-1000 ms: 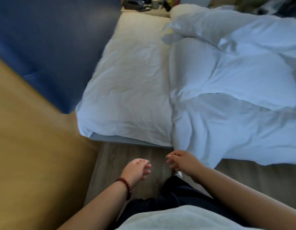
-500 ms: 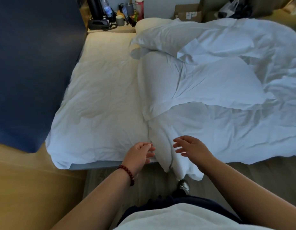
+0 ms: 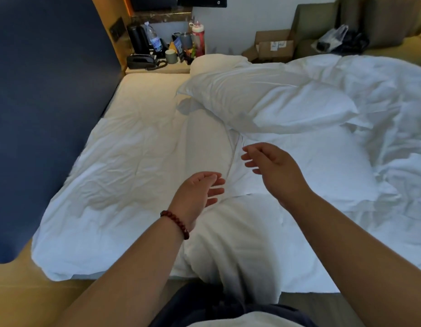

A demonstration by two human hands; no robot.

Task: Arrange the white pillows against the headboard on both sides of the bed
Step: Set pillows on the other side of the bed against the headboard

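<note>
Two white pillows lie in the middle of the bed, away from the dark blue headboard on the left. The far pillow rests partly on top of the near pillow. My left hand, with a red bead bracelet on its wrist, hovers open over the sheet just left of the near pillow's edge. My right hand hovers open above that pillow's left part. Neither hand holds anything. A bare stretch of white sheet lies between the pillows and the headboard.
A rumpled white duvet covers the right of the bed. A nightstand beyond the bed carries a phone, bottles and cups. A cardboard box and a green sofa with a bag stand at the back right.
The view rose from the floor to the bed. Both hands moved up from below the mattress edge and reached forward over the bed, fingers spreading near the near pillow.
</note>
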